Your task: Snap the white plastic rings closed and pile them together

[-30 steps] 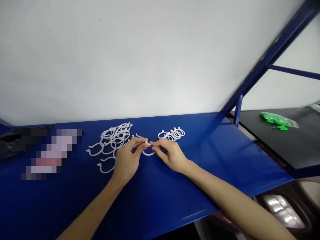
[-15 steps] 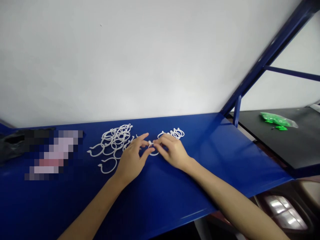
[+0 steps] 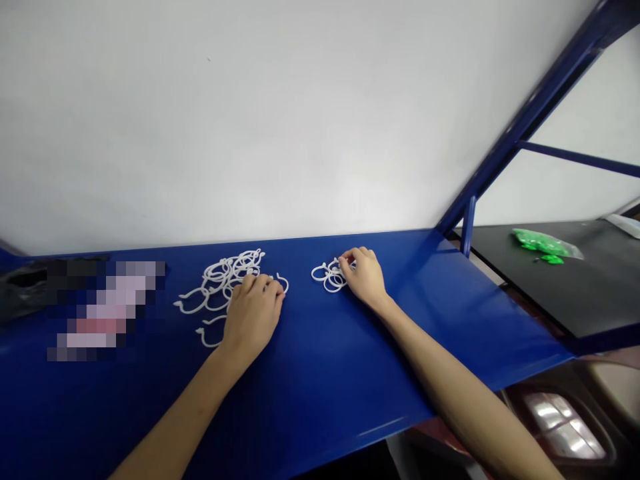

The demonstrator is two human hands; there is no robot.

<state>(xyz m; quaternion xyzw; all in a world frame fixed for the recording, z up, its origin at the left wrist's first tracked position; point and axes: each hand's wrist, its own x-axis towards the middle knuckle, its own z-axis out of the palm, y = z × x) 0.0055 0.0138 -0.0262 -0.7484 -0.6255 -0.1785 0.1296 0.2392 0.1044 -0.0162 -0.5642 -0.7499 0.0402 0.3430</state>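
Note:
White plastic shower curtain rings lie in two groups on the blue table (image 3: 305, 373). In the larger left pile (image 3: 220, 272) several rings stand unclasped, their ends apart. My left hand (image 3: 253, 313) reaches over the right side of this pile with its fingers curled down. Its fingertips are mostly hidden, and one unclasped ring (image 3: 287, 285) shows just past them. At the smaller group (image 3: 333, 280), my right hand (image 3: 366, 275) has thumb and fingers bent around a ring at the group's right side, low over the table. Part of that group is covered by the hand.
A crumpled black bag (image 3: 23, 287) lies at the far left beside a pixelated patch. To the right, a black table (image 3: 530, 287) carries a clear bag of green pieces (image 3: 545, 241). A blue metal frame (image 3: 480, 180) rises at the right; a white wall stands behind.
My hands have parted from the ring they both held in the middle. The left moved left and down onto the large pile; the right carried the ring to the small group.

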